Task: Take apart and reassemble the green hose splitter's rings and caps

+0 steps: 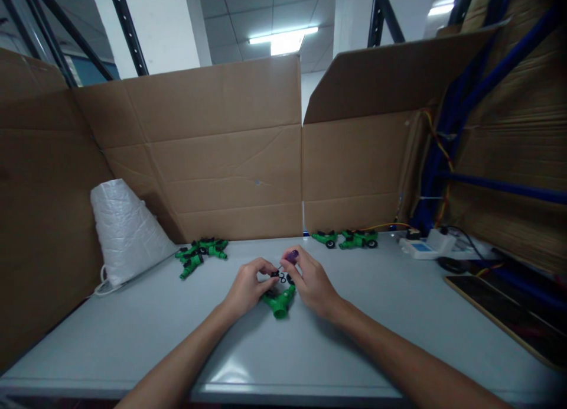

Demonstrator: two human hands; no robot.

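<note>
My left hand (251, 288) pinches a small black part (275, 274) above the middle of the table. Between the fingers of my right hand (311, 282) is a small purple-handled tool (292, 256), its thin shaft pointing left toward the black part. Just below my fingers is a green toy piece (280, 303) with a round end facing me. Small black ring-like pieces (282, 277) show between my hands, and a black wheel-like part (290, 279) is partly hidden by my right fingers.
Green toy pieces (191, 263) lie at the back left, and green toys with black wheels (359, 239) at the back right. A white wrapped bundle (126, 234) leans at the left. Cardboard walls (230, 166) enclose the table (146, 350). A power strip (427, 247) and black tray (509, 314) sit right.
</note>
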